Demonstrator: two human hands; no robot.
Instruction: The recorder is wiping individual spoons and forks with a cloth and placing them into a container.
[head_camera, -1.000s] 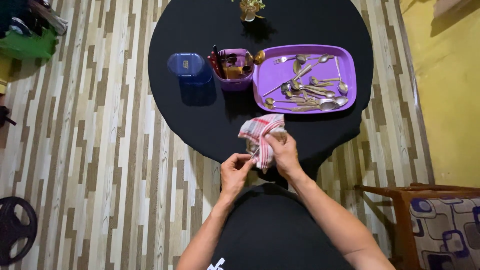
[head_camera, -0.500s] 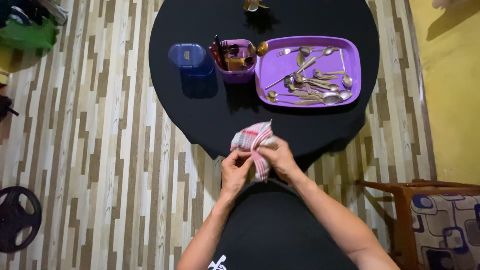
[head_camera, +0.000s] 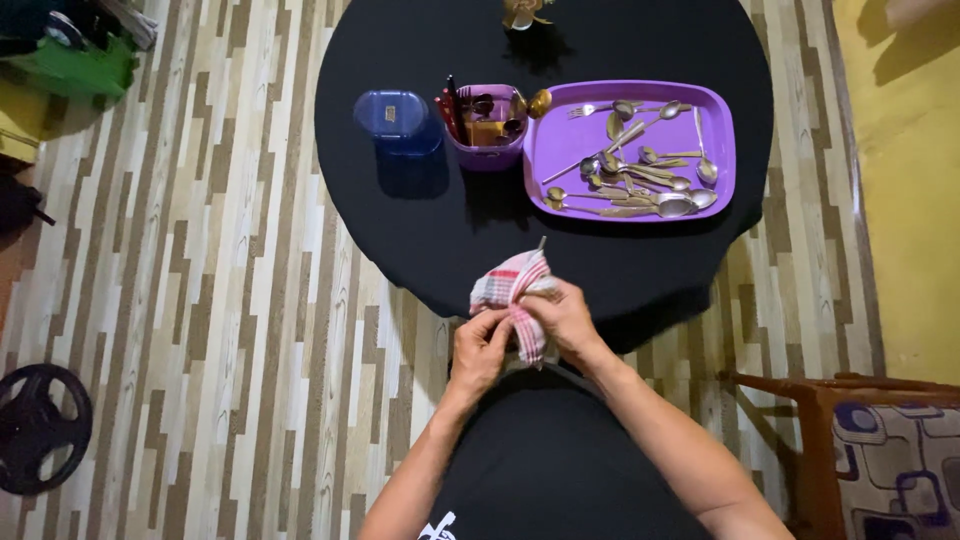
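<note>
Gripping the checked cloth (head_camera: 512, 295) at the counter's (head_camera: 420, 230) near edge, both hands close on it, right hand (head_camera: 566, 318) beside left hand (head_camera: 482, 345), while a utensil tip (head_camera: 541, 243) pokes out toward the tray (head_camera: 560, 150).

Round black table (head_camera: 420, 230) on striped wood floor. On it: blue lidded box (head_camera: 397, 120), small purple caddy (head_camera: 487, 150) w/ utensils, purple tray (head_camera: 570, 150) (spoons & forks piled inside), small ornament (head_camera: 522, 12) at far edge.
</note>
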